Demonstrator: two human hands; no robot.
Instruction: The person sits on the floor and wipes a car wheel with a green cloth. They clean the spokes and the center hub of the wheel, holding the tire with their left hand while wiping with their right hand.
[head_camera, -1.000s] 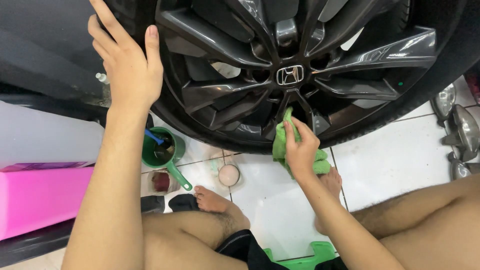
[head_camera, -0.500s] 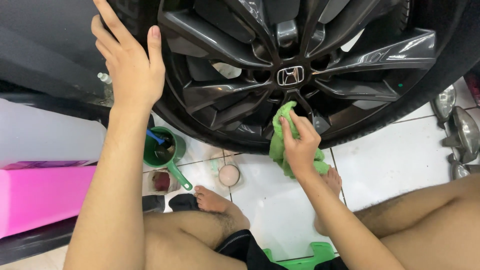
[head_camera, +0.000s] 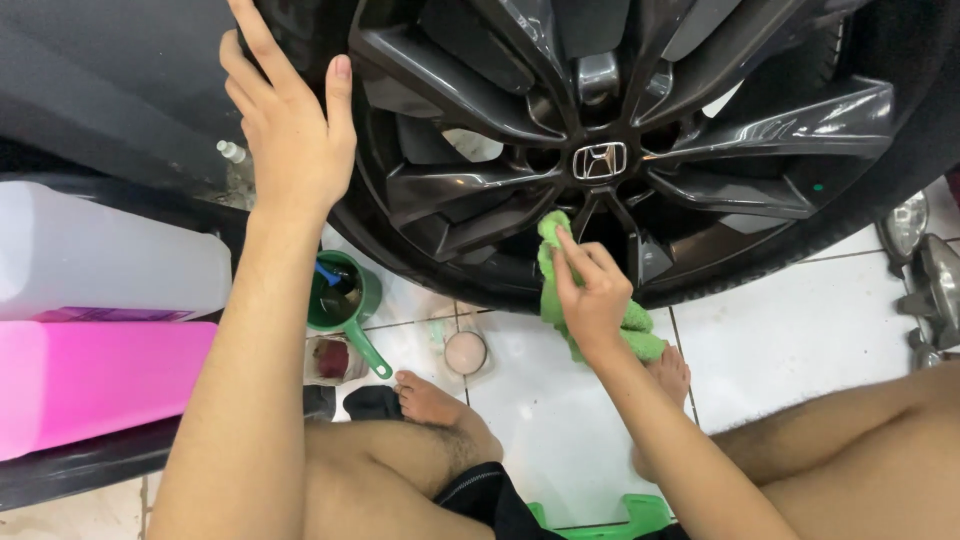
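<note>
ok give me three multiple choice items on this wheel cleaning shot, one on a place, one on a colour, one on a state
1. Where does the left hand rest?
A. on the tyre
B. on the floor
C. on the pink container

2. What colour is the cloth in the right hand?
A. blue
B. green
C. white

3. How is the cloth placed?
A. lying on the floor tiles
B. draped over a knee
C. pressed to a lower spoke of the dark wheel

Answers: 1 A, the open palm lies flat on the rubber; 2 B, it is bright green; 3 C, fingers push it against the spoke below the hub.
</note>
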